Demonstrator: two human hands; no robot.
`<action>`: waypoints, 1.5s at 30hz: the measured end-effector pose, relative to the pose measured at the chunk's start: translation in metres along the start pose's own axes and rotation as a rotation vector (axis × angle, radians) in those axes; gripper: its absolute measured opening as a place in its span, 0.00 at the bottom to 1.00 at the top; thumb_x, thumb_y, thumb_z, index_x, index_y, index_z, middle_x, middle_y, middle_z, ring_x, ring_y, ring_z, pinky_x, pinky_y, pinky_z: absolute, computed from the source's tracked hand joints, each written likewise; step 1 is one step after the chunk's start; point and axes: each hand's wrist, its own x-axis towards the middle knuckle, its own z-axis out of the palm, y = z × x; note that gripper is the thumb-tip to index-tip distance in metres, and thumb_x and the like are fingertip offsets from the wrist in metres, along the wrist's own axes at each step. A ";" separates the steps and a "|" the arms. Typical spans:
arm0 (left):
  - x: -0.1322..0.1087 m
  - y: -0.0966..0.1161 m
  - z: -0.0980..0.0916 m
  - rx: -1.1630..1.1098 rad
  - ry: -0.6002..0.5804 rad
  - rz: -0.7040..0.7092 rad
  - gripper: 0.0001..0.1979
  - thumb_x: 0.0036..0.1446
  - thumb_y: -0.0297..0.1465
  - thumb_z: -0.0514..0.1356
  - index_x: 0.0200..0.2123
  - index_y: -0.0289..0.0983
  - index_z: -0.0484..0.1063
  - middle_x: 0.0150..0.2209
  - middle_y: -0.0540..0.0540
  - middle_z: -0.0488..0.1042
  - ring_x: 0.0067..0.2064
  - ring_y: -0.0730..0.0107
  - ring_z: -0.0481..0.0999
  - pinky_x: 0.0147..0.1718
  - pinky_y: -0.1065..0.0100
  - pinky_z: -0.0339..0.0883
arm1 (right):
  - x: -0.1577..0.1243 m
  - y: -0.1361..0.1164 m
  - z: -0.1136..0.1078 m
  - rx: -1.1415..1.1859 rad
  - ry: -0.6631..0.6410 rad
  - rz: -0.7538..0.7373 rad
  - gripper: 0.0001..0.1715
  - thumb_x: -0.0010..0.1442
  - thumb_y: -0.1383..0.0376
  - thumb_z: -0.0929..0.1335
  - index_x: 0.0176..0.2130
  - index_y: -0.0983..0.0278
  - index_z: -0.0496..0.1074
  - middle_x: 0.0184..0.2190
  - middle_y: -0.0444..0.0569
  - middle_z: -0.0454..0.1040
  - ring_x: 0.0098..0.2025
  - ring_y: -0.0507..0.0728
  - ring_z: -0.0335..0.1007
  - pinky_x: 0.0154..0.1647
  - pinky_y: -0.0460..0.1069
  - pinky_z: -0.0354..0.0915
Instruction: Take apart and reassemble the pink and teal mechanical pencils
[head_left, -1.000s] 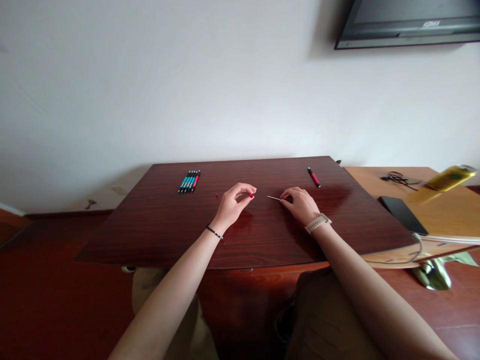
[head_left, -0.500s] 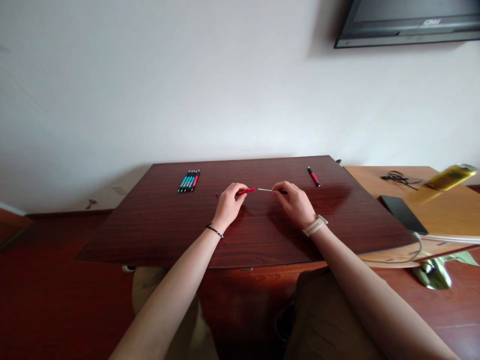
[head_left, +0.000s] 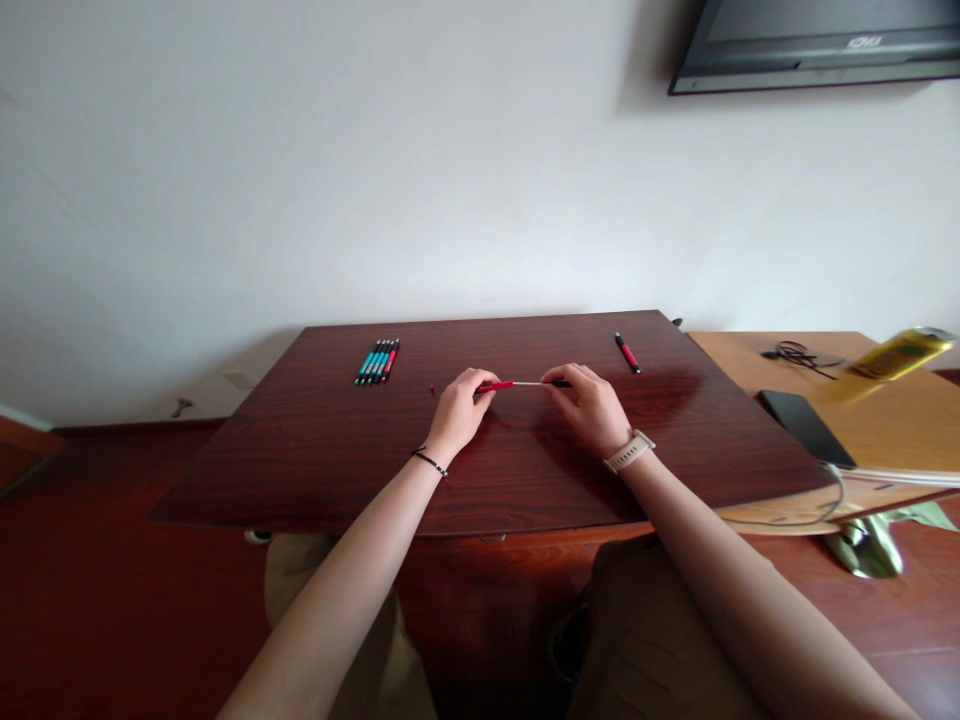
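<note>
Between the thumb and fingers of my left hand [head_left: 459, 408] is a red pen barrel [head_left: 496, 386], pointing right. My right hand [head_left: 589, 402] pinches a black pen part [head_left: 559, 383], mostly hidden by the fingers. A thin white refill [head_left: 529, 383] runs leftward from that hand, and its tip meets the open end of the red barrel. Whether the tip is inside, I cannot tell. On the dark table [head_left: 480, 480], just left of my left hand, lies a tiny red and dark piece [head_left: 432, 389].
Several turquoise and red pens [head_left: 377, 362] lie side by side at the table's left. A red and black pen [head_left: 628, 353] lies at the back right. The lighter side table [head_left: 900, 430] carries a black flat object [head_left: 806, 428], a cable [head_left: 801, 355] and a yellow can [head_left: 904, 353].
The gap between the refill and the red barrel has closed; the refill's tip is now at the barrel's end. My right hand has shifted slightly left.
</note>
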 end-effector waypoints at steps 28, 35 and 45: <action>0.000 0.010 -0.004 -0.169 -0.119 0.001 0.09 0.68 0.28 0.64 0.49 0.41 0.82 0.46 0.45 0.82 0.47 0.63 0.80 0.47 0.64 0.72 | 0.001 -0.007 -0.001 0.291 -0.027 0.038 0.10 0.70 0.56 0.72 0.46 0.54 0.84 0.48 0.51 0.83 0.52 0.63 0.80 0.57 0.58 0.75; -0.001 0.012 -0.007 -0.202 -0.171 -0.023 0.10 0.69 0.31 0.64 0.51 0.41 0.83 0.46 0.44 0.83 0.45 0.64 0.80 0.42 0.65 0.70 | -0.002 -0.003 0.001 0.400 -0.020 0.155 0.23 0.65 0.49 0.76 0.53 0.58 0.79 0.43 0.50 0.85 0.44 0.61 0.84 0.48 0.53 0.78; 0.001 0.011 -0.006 -0.202 -0.104 -0.099 0.10 0.68 0.32 0.64 0.48 0.41 0.84 0.46 0.44 0.83 0.46 0.62 0.80 0.41 0.64 0.69 | 0.000 0.002 0.001 0.342 -0.074 0.196 0.21 0.63 0.46 0.76 0.46 0.59 0.79 0.41 0.51 0.85 0.39 0.61 0.81 0.40 0.53 0.73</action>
